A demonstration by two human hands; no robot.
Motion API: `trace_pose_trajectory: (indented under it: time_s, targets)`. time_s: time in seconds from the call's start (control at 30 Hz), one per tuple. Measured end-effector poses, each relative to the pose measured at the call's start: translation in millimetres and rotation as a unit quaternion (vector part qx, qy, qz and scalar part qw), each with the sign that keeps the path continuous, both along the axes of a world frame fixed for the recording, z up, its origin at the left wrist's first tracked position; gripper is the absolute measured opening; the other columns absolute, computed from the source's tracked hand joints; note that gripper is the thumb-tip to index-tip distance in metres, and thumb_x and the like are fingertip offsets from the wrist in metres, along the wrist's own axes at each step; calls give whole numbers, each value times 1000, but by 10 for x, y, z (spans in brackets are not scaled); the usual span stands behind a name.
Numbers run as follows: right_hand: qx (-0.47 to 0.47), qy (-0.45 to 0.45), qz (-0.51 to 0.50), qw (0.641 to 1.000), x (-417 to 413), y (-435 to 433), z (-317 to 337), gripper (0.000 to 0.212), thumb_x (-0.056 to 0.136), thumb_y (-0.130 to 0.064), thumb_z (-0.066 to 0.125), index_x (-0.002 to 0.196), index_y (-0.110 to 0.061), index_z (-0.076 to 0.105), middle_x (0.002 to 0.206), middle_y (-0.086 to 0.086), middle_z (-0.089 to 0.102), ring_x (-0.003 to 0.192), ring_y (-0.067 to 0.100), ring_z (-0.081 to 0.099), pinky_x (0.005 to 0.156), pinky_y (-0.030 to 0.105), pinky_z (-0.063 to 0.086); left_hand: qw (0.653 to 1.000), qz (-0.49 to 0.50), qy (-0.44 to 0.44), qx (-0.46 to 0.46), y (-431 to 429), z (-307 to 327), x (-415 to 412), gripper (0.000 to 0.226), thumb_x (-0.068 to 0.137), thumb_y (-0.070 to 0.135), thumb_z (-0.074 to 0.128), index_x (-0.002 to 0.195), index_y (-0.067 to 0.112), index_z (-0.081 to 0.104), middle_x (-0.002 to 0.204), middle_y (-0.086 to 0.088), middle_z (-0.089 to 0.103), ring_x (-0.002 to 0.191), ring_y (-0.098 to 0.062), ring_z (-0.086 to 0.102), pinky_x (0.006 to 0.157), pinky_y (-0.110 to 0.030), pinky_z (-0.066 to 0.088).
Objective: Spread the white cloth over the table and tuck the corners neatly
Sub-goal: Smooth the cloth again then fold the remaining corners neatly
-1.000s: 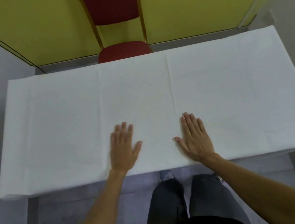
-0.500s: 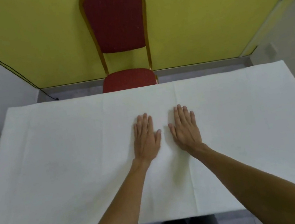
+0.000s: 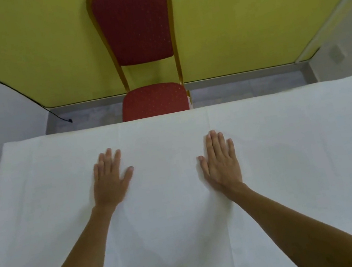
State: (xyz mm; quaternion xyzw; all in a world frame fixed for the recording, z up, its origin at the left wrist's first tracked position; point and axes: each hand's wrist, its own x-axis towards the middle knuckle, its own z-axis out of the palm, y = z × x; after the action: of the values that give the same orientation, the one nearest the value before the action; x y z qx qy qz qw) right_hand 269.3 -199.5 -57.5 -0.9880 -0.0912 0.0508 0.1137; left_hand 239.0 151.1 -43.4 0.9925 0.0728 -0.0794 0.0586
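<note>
- Already, cloth (image 3: 291, 160) lies spread flat across mid-frame.
- Left hand (image 3: 109, 184) and right hand (image 3: 221, 165) press it, fingers straight, gripping nothing.
- Corner tucks seemingly remain.

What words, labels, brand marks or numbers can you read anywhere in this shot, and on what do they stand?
No text can be read in this view.
white cloth: plain, only fold creases.
red chair: a pattern of small pale dots, no letters.
yellow wall: bare of signs.
pale fitting on the right wall: too blurred to tell if it carries a mark.
</note>
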Motion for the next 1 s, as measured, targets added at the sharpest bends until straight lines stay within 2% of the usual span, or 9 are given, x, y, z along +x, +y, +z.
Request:
trace_pose_trajectory:
  time_s: [0.07,0.13,0.23,0.3,0.37,0.47,0.53,0.67,1.0]
  targets:
    - [-13,3,3,1000,7,-9,-6,71,104,-48,12,160,-6,7,168,14,5,156,30,2,126,50,5,998,52,33,9,373,76,-243,80,95,68,14,157,19,16,164,-10,14,151,-33,12,119,-54,16]
    - [-24,3,6,1000,14,-14,3,71,104,-49,11,160,-5,7,168,14,5,156,31,2,126,52,7,997,51,55,24,563,132,-342,83,93,70,9,158,17,12,165,-9,10,152,-31,9,120,-54,14]
    - [-9,21,-24,999,-10,74,67,73,104,-50,14,160,-4,8,168,17,7,155,35,5,125,57,6,998,29,54,0,498,195,-220,91,93,70,2,156,6,17,164,-15,13,151,-33,10,121,-52,14]
    - [11,13,-49,999,29,337,131,74,103,-50,16,159,-3,9,167,19,9,155,37,6,125,56,0,999,-8,32,-23,330,186,-22,85,97,64,9,154,2,21,163,-15,14,152,-31,10,122,-49,12]
    - [41,14,-22,999,116,764,244,72,103,-48,13,159,-4,10,167,18,10,155,36,7,125,53,-2,997,-57,13,-57,112,196,217,74,99,53,18,154,3,22,163,-14,15,152,-29,9,123,-48,12]
    - [48,27,43,998,212,1500,278,70,103,-45,10,159,-4,15,167,15,12,155,34,7,125,52,0,992,-109,-1,-71,-107,185,563,67,100,43,16,155,6,17,164,-11,10,152,-27,5,124,-46,8]
    - [35,16,50,998,277,1892,217,67,104,-43,16,158,-2,21,166,16,16,154,35,12,124,56,6,989,-128,1,-79,-39,159,775,64,101,40,16,156,7,13,165,-10,6,153,-26,1,124,-46,6]
    - [-11,-21,26,999,351,2497,20,68,105,-44,23,157,0,22,166,19,18,154,37,11,124,58,3,984,-163,-26,-73,697,-8,1022,65,102,46,22,155,9,20,164,-13,14,152,-29,8,122,-47,14]
    - [-20,-6,-1,1000,440,3614,7,82,102,-59,16,158,0,12,167,20,11,155,37,7,125,55,6,997,-64,-34,-8,3272,-32,467,74,100,57,7,158,11,8,165,-10,0,152,-27,-4,124,-44,3]
